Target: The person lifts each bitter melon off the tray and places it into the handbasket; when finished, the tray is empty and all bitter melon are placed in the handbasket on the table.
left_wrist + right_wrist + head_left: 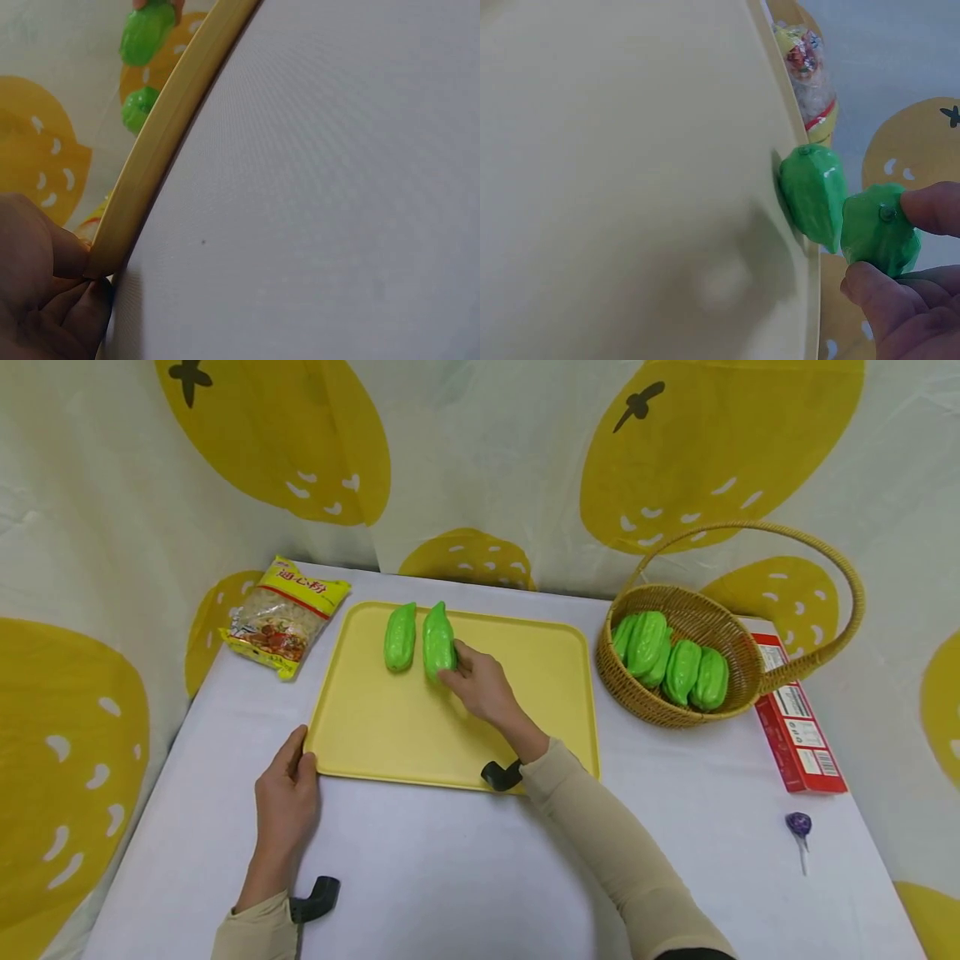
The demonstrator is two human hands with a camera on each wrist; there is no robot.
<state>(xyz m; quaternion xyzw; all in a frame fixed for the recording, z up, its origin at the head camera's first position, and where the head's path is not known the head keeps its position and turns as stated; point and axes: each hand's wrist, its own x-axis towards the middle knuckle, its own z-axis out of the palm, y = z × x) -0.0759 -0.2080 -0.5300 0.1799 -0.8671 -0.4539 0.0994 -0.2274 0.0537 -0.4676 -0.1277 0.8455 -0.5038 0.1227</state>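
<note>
My right hand (483, 681) pinches a green toy bitter melon (438, 642) above the far part of the yellow tray (375, 727). In the right wrist view, thumb and fingers grip this held bitter melon (877, 229) from opposite sides. Just left of it in the head view, another bitter melon (400, 637) lies on the tray, stem end pointing away. My left hand (288, 789) holds the tray's near left corner. The left wrist view shows the thumb and fingers pinching the tray rim (142, 176) there.
A wicker basket (667, 714) with a tall handle holds several green bitter melons (682, 668), right of the tray. Beside it lie a red box (806, 727) and a purple lollipop (798, 825). A yellow food packet (288, 617) lies at the far left. Patterned cloth hangs behind.
</note>
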